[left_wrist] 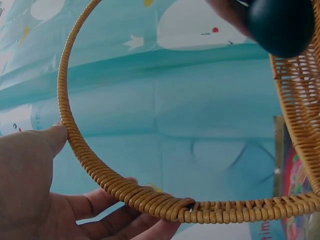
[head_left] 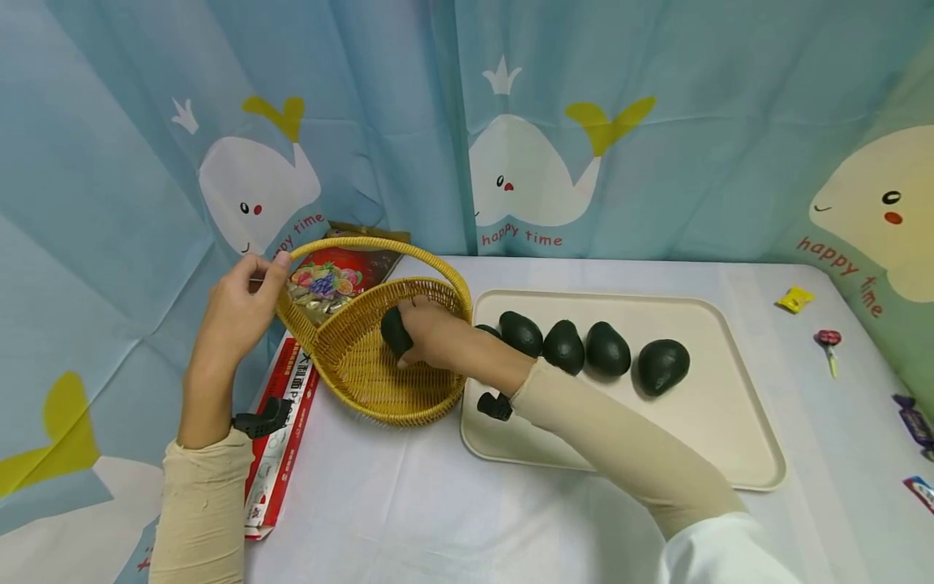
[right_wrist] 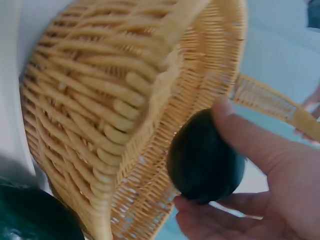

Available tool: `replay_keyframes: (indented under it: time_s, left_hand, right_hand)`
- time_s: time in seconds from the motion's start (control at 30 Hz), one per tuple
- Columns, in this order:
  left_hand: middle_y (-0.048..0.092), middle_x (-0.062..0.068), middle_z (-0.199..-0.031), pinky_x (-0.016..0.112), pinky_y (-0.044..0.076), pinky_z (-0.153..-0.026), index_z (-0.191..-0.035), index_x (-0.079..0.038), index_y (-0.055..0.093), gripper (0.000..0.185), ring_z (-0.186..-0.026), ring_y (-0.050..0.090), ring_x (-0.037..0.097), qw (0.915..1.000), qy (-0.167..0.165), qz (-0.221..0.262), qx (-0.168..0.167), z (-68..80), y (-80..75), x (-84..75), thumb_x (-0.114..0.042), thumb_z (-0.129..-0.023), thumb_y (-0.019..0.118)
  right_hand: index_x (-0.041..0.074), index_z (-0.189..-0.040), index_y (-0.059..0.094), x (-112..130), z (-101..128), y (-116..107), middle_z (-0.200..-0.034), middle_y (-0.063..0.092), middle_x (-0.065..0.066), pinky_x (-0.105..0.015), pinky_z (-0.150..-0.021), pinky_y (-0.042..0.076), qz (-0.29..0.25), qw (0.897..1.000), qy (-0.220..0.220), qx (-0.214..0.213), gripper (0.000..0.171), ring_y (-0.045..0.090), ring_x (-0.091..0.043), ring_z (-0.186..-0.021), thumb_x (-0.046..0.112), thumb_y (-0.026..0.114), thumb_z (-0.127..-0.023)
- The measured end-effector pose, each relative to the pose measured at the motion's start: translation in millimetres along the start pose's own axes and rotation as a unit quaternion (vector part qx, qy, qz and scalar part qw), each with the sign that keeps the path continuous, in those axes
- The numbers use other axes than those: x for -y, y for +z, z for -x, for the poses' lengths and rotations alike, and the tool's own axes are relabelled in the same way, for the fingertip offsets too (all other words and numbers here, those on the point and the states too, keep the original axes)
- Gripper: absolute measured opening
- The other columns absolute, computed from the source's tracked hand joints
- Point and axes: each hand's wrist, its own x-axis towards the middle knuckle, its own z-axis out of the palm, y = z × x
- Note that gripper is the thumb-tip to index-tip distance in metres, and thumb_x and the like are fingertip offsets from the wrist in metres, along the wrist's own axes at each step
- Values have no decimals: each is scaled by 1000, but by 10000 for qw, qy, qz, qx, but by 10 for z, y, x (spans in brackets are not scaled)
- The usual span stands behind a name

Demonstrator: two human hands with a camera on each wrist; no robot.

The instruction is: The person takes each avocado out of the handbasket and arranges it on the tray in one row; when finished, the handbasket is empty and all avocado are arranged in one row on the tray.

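A yellow wicker basket [head_left: 379, 389] with a tall arched handle [left_wrist: 125, 192] stands left of the middle of the table. My left hand [head_left: 237, 312] holds the left side of that handle, its thumb and fingers about the wicker. Over the basket's opening, my right hand [head_left: 438, 337] grips a dark green avocado [right_wrist: 205, 157] between thumb and fingers. To the right, several more avocados [head_left: 662, 367] lie in a row on a cream tray [head_left: 700, 438]; my right forearm passes over the tray and partly hides it.
A red and white box [head_left: 280, 438] lies left of the basket, and a red fruit-printed packet [head_left: 328, 280] is behind it. On the right are a yellow wrapped candy [head_left: 795, 299], a lollipop [head_left: 828, 341] and a purple wrapped candy [head_left: 914, 422]. A whale-printed curtain [head_left: 409, 122] hangs behind.
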Motion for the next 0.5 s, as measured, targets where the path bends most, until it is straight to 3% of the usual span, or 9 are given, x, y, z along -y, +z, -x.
replay_keyframes:
  time_s: [0.2, 0.3, 0.5]
  left_hand:
    - [62, 27, -129, 59, 46, -95, -122, 1, 56, 60, -122, 58, 44, 10000, -25, 10, 2, 5, -3, 0, -56, -111, 41]
    - [62, 28, -130, 61, 46, -96, -123, 1, 56, 60, -122, 57, 44, 10000, -43, 3, 4, 3, -2, 4, -56, -111, 40]
    - [61, 28, -131, 62, 46, -96, -123, 1, 55, 60, -123, 57, 44, 10000, -49, 7, 15, 1, -4, 14, -56, -111, 40]
  right_hand:
    - [2, -161, 35, -38, 249, -92, -158, 45, -19, -43, -115, 45, -821, 9947, -589, -183, 96, 49, -30, -142, 33, 87, -88]
    - [4, -161, 37, -84, 422, -140, -158, 47, -15, -43, -116, 44, -987, 9912, -836, -283, 95, 47, -28, -145, 36, 89, -87]
    - [10, -162, 38, -240, 862, -271, -156, 50, -10, -44, -114, 46, -1380, 9844, -983, -475, 98, 52, -25, -141, 42, 90, -85]
